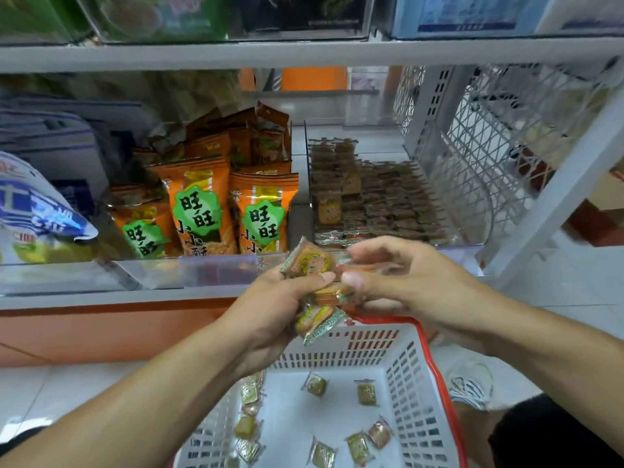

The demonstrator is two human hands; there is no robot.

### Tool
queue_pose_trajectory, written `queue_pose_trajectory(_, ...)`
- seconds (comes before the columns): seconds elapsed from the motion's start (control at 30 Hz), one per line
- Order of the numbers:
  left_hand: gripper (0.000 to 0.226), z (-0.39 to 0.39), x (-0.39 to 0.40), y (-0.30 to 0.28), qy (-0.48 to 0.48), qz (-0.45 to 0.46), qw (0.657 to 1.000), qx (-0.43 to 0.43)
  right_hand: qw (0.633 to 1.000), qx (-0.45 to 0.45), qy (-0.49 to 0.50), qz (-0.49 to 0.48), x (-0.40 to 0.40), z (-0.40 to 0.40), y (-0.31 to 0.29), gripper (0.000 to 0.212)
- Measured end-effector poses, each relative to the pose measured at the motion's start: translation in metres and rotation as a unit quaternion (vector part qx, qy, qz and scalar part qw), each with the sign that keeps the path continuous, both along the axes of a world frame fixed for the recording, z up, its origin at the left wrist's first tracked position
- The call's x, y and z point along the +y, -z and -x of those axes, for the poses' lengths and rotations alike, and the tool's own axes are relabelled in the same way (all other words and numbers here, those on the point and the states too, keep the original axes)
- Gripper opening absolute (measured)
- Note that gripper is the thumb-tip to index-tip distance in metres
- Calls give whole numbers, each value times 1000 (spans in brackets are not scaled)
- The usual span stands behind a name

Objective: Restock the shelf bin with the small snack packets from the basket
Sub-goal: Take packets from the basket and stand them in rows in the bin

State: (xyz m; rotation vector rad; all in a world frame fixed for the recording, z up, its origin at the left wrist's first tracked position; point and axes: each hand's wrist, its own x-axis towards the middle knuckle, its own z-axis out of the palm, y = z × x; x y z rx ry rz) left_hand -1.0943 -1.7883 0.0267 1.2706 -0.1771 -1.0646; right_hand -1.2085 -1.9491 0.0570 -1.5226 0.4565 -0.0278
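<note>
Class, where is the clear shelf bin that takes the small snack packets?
In the head view, the clear shelf bin sits right of centre on the shelf, beside the orange snack bags, just beyond the right hand.

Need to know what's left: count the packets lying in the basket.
9 packets: four by the basket's left wall, two mid-back, three front right; the left arm may hide more.

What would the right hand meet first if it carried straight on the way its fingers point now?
The right hand points left, its fingertips almost at the left hand and the bunch of snack packets held there. It would likely meet those packets first; depth is hard to judge from one view.
</note>
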Motion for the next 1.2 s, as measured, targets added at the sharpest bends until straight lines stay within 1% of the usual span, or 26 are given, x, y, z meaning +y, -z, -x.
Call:
queue_pose_trajectory(0.03, 21, -2, 1, -1, -8, 3, 1000, 7, 1000, -6, 8, -14, -3, 1, -3, 61)
queue_pose_trajectory(0.1, 14, -2, 2, -3, -12, 19, 999, 29, 1000, -8, 12, -4, -9, 4, -9, 55)
queue_pose_trajectory(0.17, 14, 0, 3, -3, -5, 28, 998, 53, 1000, 5, 9, 3, -10, 6, -12, 43)
queue_pose_trajectory(0.23, 13, 4, 3, -3, 0, 34, 997, 68, 1000, 15, 12, -24, -7, 5, -10, 35)
queue_pose_trajectory(0.3, 15, 6, 3, -4, 6, 38, 996, 80, 997, 13, 16, -76, -2, 5, -10, 33)
queue_pose_trajectory(0.4, 15, 4, 5, -7, 8, 42, 995, 88, 992, -17, 34, -117, 0, 5, -14, 32)
queue_pose_trajectory(0.47, 23, 2, 7, -8, -2, 38, 996, 84, 991, -50, 73, -103, -3, 6, -18, 33)
queue_pose_trajectory(0.53, 28, 3, 8, -6, -7, 19, 998, 59, 986, -95, 105, -91, -7, 7, -25, 34)
queue_pose_trajectory(0.57, 30, 4, 9, -4, -6, 1, 999, 37, 983, -115, 105, -99, -8, 8, -28, 36)
queue_pose_trajectory(0.6, 30, 6, 8, -1, -6, -11, 1000, 20, 981, -128, 88, -117, -7, 9, -31, 37)
queue_pose_trajectory(0.67, 29, 11, 6, 1, 1, -13, 1000, 21, 980, -129, 24, -147, 1, 10, -32, 38)
queue_pose_trajectory(0.77, 20, 17, 1, 0, 32, 25, 997, 59, 989, -107, -30, -98, 18, 10, -21, 32)
queue_pose_trajectory(0.83, 20, 19, -2, 0, 45, 35, 997, 58, 991, -100, -28, -84, 26, 8, -18, 28)
queue_pose_trajectory(0.93, 22, 18, -4, 3, 37, 31, 998, 47, 985, -110, -18, -131, 26, 6, -18, 31)
queue_pose_trajectory(1.03, 29, 17, -4, 3, 27, 38, 998, 40, 977, -125, -3, -170, 21, 7, -22, 27)
queue_pose_trajectory(1.1, 34, 16, -5, 3, 24, 44, 998, 39, 978, -135, 20, -159, 16, 7, -26, 28)
queue_pose_trajectory(1.2, 37, 14, -5, 5, 14, 41, 999, 32, 986, -139, 79, -40, 8, 7, -31, 31)
